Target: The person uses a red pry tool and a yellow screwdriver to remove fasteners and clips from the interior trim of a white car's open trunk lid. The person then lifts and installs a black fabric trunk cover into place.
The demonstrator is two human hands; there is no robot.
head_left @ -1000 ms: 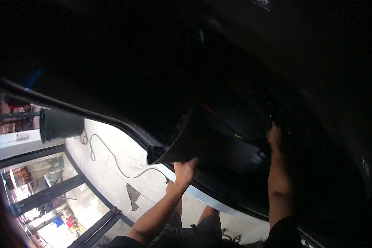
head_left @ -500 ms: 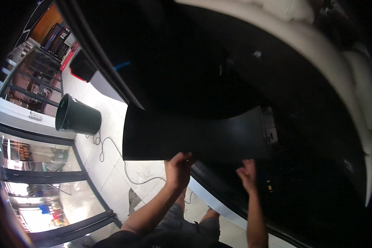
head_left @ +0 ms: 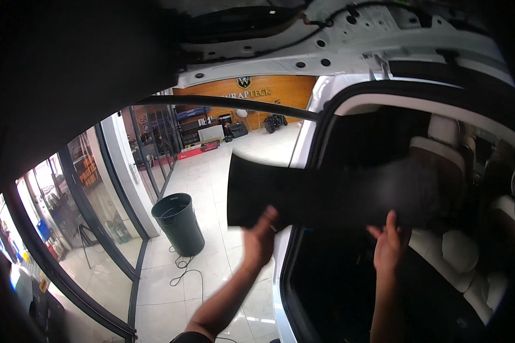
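A wide black trim panel (head_left: 303, 197), its upper edge curved inward, is held up level at the rear opening of a white car. My left hand (head_left: 260, 243) grips its lower edge toward the left end, thumb over the near face. Farther right, my right hand (head_left: 389, 246) is at the same lower edge, fingers pointing up against the panel; part of its grip is hidden. The panel's right end is blurred and reaches in front of the car's interior.
Overhead is the raised tailgate (head_left: 257, 60), with a dark strut (head_left: 234, 104) below it. Light car seats (head_left: 443, 154) are inside at right. On the tiled floor stand a dark green bin (head_left: 180, 226) and a cable (head_left: 186, 277). Glass doors (head_left: 91, 188) line the left.
My view has swung up and left from the dark car interior, showing the room and tailgate. The panel and both hands now appear farther right in the picture, still together.
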